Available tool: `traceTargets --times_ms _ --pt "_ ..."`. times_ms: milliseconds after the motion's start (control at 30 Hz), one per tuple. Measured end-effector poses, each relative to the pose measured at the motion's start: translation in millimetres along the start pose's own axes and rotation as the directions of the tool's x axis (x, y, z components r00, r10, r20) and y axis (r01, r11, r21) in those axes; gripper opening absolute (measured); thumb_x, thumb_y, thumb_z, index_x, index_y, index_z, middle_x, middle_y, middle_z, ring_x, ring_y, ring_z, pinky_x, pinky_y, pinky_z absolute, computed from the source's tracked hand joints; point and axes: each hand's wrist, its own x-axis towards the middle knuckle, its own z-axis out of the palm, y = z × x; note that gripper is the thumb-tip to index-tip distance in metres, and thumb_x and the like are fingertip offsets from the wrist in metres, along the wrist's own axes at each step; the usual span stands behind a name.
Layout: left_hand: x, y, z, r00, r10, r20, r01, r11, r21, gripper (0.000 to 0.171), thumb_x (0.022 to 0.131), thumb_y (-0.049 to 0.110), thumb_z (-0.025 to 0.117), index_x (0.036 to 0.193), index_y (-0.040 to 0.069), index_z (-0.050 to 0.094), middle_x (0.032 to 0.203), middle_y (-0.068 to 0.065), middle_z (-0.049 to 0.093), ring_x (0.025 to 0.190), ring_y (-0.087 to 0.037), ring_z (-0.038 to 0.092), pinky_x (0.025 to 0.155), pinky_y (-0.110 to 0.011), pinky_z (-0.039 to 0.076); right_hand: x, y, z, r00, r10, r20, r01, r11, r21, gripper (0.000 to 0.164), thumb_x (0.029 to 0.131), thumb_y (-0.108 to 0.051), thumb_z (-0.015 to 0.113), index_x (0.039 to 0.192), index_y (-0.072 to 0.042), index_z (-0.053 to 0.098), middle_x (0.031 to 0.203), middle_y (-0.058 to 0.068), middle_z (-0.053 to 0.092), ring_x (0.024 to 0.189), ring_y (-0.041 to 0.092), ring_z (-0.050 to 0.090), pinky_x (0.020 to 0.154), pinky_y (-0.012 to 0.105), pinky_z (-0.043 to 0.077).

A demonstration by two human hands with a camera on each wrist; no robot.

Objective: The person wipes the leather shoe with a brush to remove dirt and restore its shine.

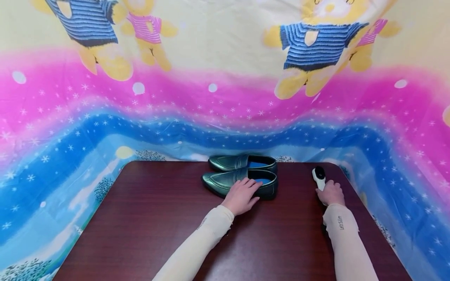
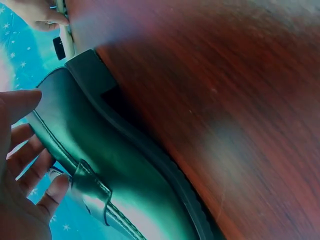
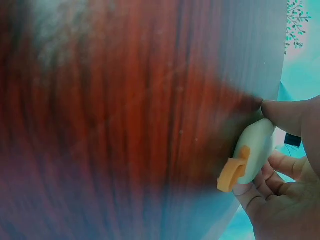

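A pair of dark green, shiny loafers stands side by side at the far edge of the table, toes to the left. My left hand [image 1: 241, 196] is at the opening of the near loafer [image 1: 219, 182], fingers spread loosely over its side. In the left wrist view, the thumb and fingers lie around the top rim of that loafer [image 2: 115, 135] without closing on it. Farther right, my right hand [image 1: 331, 192] grips the white handle of a brush [image 1: 319, 177] with black bristles facing up. An orange loop [image 3: 232, 172] hangs from the handle's end in the right wrist view.
The far loafer [image 1: 226, 162] stands right behind the near one, with a blue insole showing. Both are on a dark red-brown wooden table [image 1: 158, 218] with rounded far corners. A cloth [image 1: 218, 105] printed with bears and snowflakes hangs behind and around the table.
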Motion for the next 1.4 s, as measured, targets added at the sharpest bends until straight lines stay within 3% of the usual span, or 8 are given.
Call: traceTargets --times_ms 167,367,600,733,967,1100,1200,1400 --pt "1.6 3.1 2.1 1.000 0.011 -0.023 -0.011 1.000 0.025 0.049 0.102 0.044 0.064 0.147 0.025 0.057 0.124 0.006 0.064 0.107 -0.014 0.053 0.086 -0.032 0.048 0 -1 -4 0.999 -0.014 0.037 0.015 1.000 -0.011 0.062 0.105 -0.021 0.049 0.135 0.028 0.027 0.129 0.055 0.031 0.115 0.069 0.041 0.095 0.070 0.041" --pt "-3.6 5.0 -3.2 1.000 0.020 -0.012 -0.020 1.000 0.020 0.042 0.103 0.049 0.060 0.138 0.025 0.063 0.120 0.007 0.063 0.105 -0.013 0.052 0.085 -0.032 0.047 -3 2 -11 0.995 -0.049 0.081 0.045 0.998 0.054 0.062 0.106 -0.016 0.041 0.142 0.027 0.016 0.133 0.055 0.023 0.111 0.067 0.043 0.093 0.069 0.042" --pt "-24.3 6.0 -13.1 0.998 0.060 0.005 -0.060 0.996 0.061 0.042 0.107 0.056 0.047 0.130 0.027 0.067 0.119 0.008 0.064 0.107 -0.012 0.053 0.088 -0.033 0.047 -8 0 -5 0.996 -0.090 0.024 0.087 0.988 0.127 0.055 0.106 -0.015 0.044 0.138 0.025 0.024 0.122 0.046 0.036 0.098 0.052 0.049 0.086 0.062 0.043" --pt "-36.5 6.9 -15.6 0.998 0.059 -0.008 -0.059 0.997 0.040 0.044 0.106 0.059 0.043 0.121 0.027 0.070 0.117 0.009 0.066 0.107 -0.012 0.054 0.089 -0.034 0.047 -12 -3 -4 0.995 -0.097 -0.008 0.096 0.979 0.180 0.059 0.106 -0.015 0.044 0.142 0.025 0.021 0.123 0.045 0.040 0.099 0.050 0.050 0.085 0.061 0.044" --pt "-57.5 5.6 -20.1 0.999 0.034 0.001 -0.034 0.999 -0.039 0.051 0.108 0.061 0.037 0.118 0.025 0.071 0.114 0.009 0.066 0.103 -0.014 0.053 0.087 -0.035 0.048 -19 -12 -7 0.993 -0.105 -0.059 0.116 0.960 0.254 0.060 0.107 -0.015 0.044 0.147 0.022 0.019 0.116 0.036 0.048 0.085 0.035 0.062 0.073 0.043 0.049" --pt "-76.6 -4.3 -25.1 0.998 0.068 -0.012 -0.068 0.997 -0.023 0.046 0.108 0.059 0.037 0.106 0.026 0.069 0.103 0.010 0.063 0.097 -0.012 0.052 0.081 -0.032 0.045 -23 -19 -5 0.990 -0.112 -0.081 0.132 0.935 0.329 0.062 0.108 -0.014 0.047 0.152 0.016 0.016 0.103 0.028 0.059 0.070 0.027 0.067 0.061 0.038 0.053" --pt "-93.1 -14.8 -30.3 0.993 0.114 -0.034 -0.114 0.993 0.011 0.043 0.109 0.057 0.038 0.098 0.027 0.066 0.097 0.011 0.061 0.094 -0.011 0.053 0.078 -0.029 0.042 -27 -22 -2 0.988 -0.121 -0.093 0.149 0.905 0.398 0.061 0.108 -0.012 0.048 0.153 0.011 0.015 0.096 0.028 0.062 0.062 0.026 0.069 0.055 0.038 0.056" --pt "-116.9 -25.8 -40.9 0.989 0.135 -0.059 -0.136 0.991 -0.001 0.040 0.109 0.053 0.043 0.107 0.026 0.072 0.107 0.010 0.068 0.102 -0.011 0.057 0.082 -0.029 0.049 -29 -23 2 0.983 -0.135 -0.122 0.178 0.850 0.497 0.055 0.109 -0.017 0.052 0.150 0.004 0.021 0.116 0.032 0.060 0.057 0.023 0.065 0.049 0.039 0.053"
